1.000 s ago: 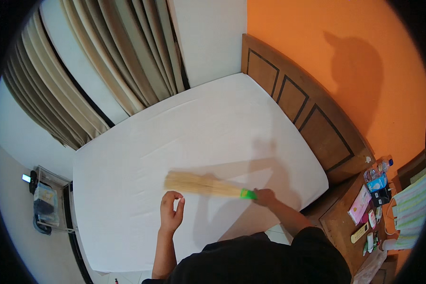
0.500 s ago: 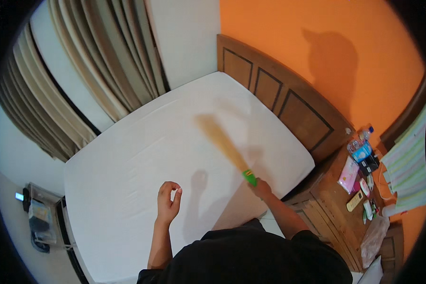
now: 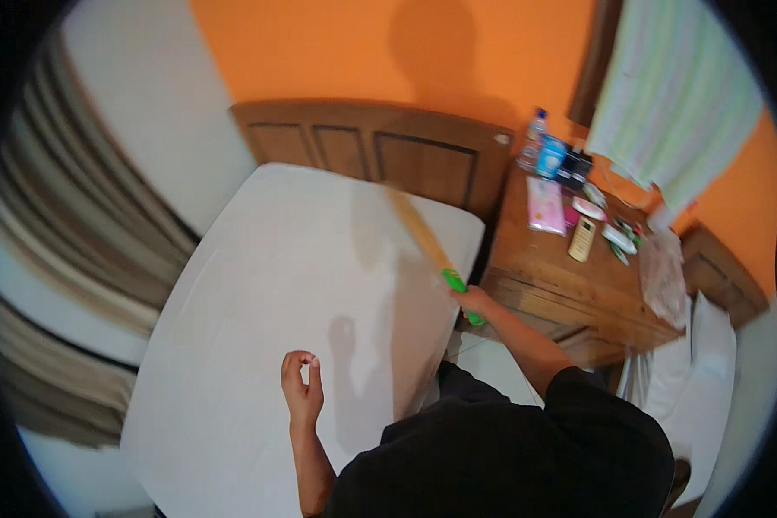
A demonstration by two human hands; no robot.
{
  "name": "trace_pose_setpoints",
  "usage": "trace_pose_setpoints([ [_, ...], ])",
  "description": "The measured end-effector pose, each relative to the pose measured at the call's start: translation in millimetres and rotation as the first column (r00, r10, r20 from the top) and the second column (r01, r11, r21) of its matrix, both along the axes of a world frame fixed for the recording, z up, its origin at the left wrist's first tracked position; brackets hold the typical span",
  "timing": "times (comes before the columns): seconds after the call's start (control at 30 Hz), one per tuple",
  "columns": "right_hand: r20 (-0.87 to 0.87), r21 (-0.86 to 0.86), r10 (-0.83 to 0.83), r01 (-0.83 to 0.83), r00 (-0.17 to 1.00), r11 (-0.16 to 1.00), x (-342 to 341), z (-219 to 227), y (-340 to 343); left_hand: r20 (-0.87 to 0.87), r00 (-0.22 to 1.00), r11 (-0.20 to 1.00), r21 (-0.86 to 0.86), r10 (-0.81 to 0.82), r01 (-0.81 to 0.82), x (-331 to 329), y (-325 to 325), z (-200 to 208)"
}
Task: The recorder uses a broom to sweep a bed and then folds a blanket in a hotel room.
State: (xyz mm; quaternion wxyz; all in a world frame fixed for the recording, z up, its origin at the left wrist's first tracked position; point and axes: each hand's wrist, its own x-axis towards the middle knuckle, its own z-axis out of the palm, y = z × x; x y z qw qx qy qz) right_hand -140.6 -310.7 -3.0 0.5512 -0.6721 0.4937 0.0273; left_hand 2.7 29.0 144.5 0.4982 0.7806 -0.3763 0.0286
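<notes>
My right hand (image 3: 472, 300) is wrapped round the green handle of a hand broom (image 3: 423, 233), near the bed's right edge. Its straw-coloured bristles point up and left over the white sheeted mattress (image 3: 233, 328), and their far end is blurred near the headboard (image 3: 363, 142). Whether the tip touches the sheet, I cannot tell. My left hand (image 3: 302, 388) is raised above the mattress, lower and further left. Its fingers are loosely curled, with a gap between thumb and fingers and nothing held.
Right of the bed, a wooden cabinet (image 3: 527, 259) bears a plastic bottle (image 3: 533, 142), a pink packet (image 3: 546, 205), a remote control (image 3: 582, 239) and a clear plastic bag (image 3: 662, 276). Striped cloth (image 3: 673, 95) hangs above. Curtains (image 3: 69, 216) line the left; white pillows (image 3: 695, 388) lie lower right.
The view has turned to the right, bringing the cabinet nearer the middle. The broom has swung toward the headboard and right edge of the bed. My left hand keeps its curled shape.
</notes>
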Motion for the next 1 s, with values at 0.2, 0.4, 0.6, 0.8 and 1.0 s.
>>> trace_pose_setpoints([
  [0.2, -0.111, -0.506, 0.320, -0.330, 0.941, 0.797, -126, 88, -16, -0.012, 0.984, 0.983, -0.037, -0.180, 0.179, -23, -82, -12],
  [0.4, -0.388, -0.605, 0.109, -0.342, 0.915, 0.719, -232, 115, -21, -0.027, 0.955, 0.955, -0.044, -0.295, 0.294, -44, -102, 1],
  [0.6, -0.454, -0.612, 0.024, -0.331, 0.891, 0.718, -313, 104, -55, -0.029, 0.939, 0.939, -0.027, -0.343, 0.342, -84, -148, 1],
  [0.8, -0.295, -0.768, -0.068, -0.195, 0.953, 0.610, -389, 77, -110, 0.012, 0.871, 0.869, -0.050, -0.492, 0.492, -154, -236, 18],
  [1.0, -0.138, -0.936, -0.280, -0.033, 0.950, 0.350, -426, 68, -122, 0.005, 0.784, 0.784, -0.029, -0.621, 0.620, -209, -309, 26],
])
